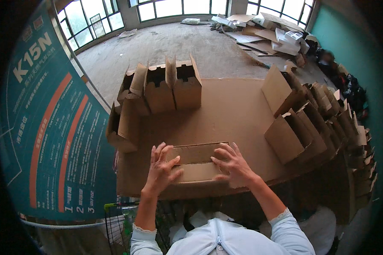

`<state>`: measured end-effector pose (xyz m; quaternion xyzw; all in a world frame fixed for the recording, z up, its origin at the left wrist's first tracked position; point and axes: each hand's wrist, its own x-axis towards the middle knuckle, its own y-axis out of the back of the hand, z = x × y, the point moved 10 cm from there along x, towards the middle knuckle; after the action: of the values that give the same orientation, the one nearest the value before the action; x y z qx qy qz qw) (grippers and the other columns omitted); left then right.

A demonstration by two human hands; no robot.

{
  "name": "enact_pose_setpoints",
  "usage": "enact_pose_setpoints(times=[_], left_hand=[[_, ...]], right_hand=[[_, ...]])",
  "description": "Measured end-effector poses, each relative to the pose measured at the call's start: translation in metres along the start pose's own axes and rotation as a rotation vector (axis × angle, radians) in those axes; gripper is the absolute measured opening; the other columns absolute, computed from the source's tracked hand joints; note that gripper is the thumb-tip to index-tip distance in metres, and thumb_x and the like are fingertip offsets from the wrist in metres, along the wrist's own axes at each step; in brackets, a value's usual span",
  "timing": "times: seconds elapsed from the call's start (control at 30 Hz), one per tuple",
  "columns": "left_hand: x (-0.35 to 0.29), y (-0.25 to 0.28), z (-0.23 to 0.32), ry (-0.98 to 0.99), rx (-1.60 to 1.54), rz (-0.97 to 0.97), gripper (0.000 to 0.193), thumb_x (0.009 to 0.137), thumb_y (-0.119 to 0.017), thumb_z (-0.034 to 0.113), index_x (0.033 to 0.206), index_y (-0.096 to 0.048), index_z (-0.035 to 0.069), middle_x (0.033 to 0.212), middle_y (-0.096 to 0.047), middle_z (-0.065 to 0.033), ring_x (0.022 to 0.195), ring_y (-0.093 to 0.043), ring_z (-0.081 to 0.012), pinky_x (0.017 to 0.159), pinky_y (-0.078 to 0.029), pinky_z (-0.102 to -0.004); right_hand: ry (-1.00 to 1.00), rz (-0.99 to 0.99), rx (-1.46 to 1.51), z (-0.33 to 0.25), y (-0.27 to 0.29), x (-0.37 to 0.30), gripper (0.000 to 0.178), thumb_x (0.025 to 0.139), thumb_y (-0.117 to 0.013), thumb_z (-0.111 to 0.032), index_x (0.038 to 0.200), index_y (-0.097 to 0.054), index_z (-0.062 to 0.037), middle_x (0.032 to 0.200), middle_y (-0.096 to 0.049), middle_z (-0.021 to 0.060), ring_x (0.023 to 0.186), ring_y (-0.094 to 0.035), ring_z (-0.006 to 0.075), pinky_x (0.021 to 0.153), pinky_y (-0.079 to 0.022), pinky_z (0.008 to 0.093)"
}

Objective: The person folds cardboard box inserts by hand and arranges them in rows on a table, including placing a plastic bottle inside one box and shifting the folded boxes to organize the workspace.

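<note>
A brown cardboard box (195,154) lies in front of me near the close edge of the cardboard-covered table (238,114). A seam or fold line runs along it from left to right. At its left end, my left hand (159,169) grips it, thumb on the near part and fingers bent over the far corner. My right hand (233,166) grips the right end in the same way. The lower fingers of both hands are slightly blurred. The undersides of the ends are hidden behind my palms.
Several open-topped cardboard boxes (188,91) stand at the table's far left, one box (127,131) beside my left hand. Rows of more cardboard boxes (287,138) crowd the right side. A green banner (51,127) rises at left. Scrap cardboard (264,34) is heaped far right.
</note>
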<state>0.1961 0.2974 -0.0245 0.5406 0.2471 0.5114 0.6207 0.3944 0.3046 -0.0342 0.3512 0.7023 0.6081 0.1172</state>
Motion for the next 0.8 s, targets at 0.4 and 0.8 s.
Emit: enact_pose_setpoints(times=[0.4, 0.8], left_hand=[[0.001, -0.005, 0.013, -0.118, -0.127, -0.234, 0.097, 0.057, -0.080, 0.062, 0.141, -0.044, 0.030, 0.145, -0.021, -0.0280, 0.134, -0.022, -0.0491, 0.111, -0.025, -0.0556], [0.016, -0.023, 0.025, 0.067, -0.035, 0.048, 0.089, 0.051, -0.086, 0.046, 0.132, -0.056, 0.025, 0.140, -0.027, -0.0275, 0.123, -0.034, -0.0456, 0.102, -0.035, -0.0543]], right_hand=[[-0.142, -0.026, -0.153, 0.027, 0.014, -0.003, 0.101, 0.065, -0.082, -0.040, 0.147, -0.031, -0.0139, 0.152, -0.023, 0.0206, 0.141, -0.019, 0.0433, 0.114, -0.025, 0.0491], [-0.495, 0.442, 0.830, 0.155, -0.047, -0.032, 0.097, 0.083, -0.075, -0.027, 0.152, -0.011, -0.0057, 0.150, -0.031, 0.0151, 0.133, -0.039, 0.0247, 0.108, -0.036, 0.0383]])
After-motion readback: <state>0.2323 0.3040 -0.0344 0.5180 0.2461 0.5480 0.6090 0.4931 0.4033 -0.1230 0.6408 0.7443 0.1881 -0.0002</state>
